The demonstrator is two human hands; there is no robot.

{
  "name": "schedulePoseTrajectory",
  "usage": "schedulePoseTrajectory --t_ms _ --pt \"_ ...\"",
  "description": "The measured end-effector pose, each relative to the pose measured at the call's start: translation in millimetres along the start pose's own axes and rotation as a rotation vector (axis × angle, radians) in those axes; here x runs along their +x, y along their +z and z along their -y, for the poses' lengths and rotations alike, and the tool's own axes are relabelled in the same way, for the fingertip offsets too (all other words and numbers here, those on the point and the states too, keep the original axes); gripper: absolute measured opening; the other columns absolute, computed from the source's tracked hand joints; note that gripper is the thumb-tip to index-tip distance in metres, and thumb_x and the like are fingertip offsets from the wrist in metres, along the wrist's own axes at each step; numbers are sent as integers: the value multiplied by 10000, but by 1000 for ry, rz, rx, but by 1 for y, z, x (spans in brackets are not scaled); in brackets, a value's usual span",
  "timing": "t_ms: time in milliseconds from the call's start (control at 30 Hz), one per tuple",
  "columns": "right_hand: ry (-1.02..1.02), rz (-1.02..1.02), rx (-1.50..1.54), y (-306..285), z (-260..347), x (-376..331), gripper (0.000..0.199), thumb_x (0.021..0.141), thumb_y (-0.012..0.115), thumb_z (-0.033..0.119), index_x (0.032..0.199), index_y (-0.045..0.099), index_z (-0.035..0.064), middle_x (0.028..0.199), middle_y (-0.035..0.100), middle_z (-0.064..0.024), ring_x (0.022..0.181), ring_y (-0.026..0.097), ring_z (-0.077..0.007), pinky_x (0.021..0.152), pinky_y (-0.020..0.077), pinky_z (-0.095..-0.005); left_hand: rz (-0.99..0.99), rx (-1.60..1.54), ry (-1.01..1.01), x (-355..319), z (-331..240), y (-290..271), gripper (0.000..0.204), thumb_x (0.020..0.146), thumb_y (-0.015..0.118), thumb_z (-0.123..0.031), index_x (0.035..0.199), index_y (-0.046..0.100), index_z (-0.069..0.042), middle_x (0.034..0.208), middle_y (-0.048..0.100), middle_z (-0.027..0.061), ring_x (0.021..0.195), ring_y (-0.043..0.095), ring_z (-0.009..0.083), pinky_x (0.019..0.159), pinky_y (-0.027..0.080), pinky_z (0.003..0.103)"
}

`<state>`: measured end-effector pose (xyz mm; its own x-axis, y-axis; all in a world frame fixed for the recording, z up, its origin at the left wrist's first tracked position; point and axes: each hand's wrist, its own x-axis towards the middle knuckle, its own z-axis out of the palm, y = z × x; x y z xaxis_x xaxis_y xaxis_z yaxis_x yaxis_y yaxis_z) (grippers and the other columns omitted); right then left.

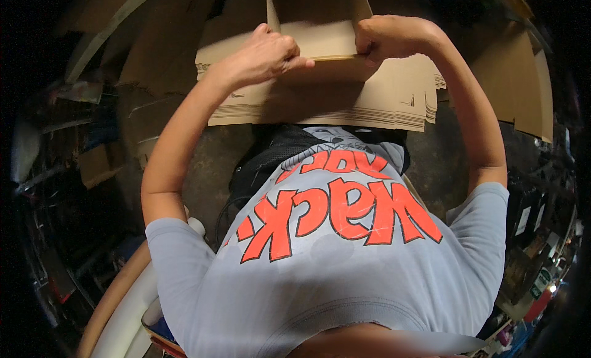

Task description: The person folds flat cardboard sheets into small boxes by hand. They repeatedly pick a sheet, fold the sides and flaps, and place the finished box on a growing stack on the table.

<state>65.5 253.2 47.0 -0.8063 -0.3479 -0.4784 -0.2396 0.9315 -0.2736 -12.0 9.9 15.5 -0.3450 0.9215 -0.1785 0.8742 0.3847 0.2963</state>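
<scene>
The cardboard box (pixel 326 41) sat between our left hand (pixel 271 55) and right hand (pixel 389 36), both pinching it; hard squeezing could have bent it.

Free room inside the box (pixel 326 70), cardboard stack (pixel 295 110) a barrier beneath

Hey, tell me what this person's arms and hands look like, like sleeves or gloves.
The left hand and right hand are bare, with no gloves or watch visible. The forearms are uncovered. The short sleeves are pale grey-blue, matching the shirt, which has big red, dark-outlined lettering.
</scene>
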Motion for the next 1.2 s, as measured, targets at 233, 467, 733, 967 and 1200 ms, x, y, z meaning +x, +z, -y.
schedulePoseTrajectory --t_ms 233,467,733,967,1200 --pt "-133 155 205 4 -20 12 219 695 729 89 861 657 -34 668 616 -112 633 555 -189 624 451 -349 249 -502 215 93 25 13 459 820 738 -389 1019 692 22 844 681 122 772 623 202 694 497 346" --pt "-73 -129 368 21 -11 -11 203 780 694 56 950 610 -16 837 629 -112 804 587 -191 721 467 -330 185 -557 187 115 24 55 620 736 758 -427 1164 648 8 963 694 179 870 654 272 784 513 377" --pt "-49 -199 423 32 -6 -16 283 780 768 205 908 664 -25 842 633 -92 782 581 -195 684 443 -329 -9 -382 167 96 14 53 685 741 701 -575 1071 674 25 945 698 200 890 669 337 780 533 426" --pt "-98 -188 324 28 1 -17 165 815 704 103 903 688 -36 809 591 -123 808 598 -261 720 456 -373 -29 -313 120 71 -1 25 559 823 681 -497 963 664 44 895 688 197 817 655 359 723 524 431" --pt "-147 -348 290 51 -5 -19 131 843 662 79 897 650 -40 843 579 -151 845 593 -326 747 455 -407 -525 42 211 -21 -7 31 314 875 674 -299 711 581 -47 668 557 138 704 589 311 743 439 443"
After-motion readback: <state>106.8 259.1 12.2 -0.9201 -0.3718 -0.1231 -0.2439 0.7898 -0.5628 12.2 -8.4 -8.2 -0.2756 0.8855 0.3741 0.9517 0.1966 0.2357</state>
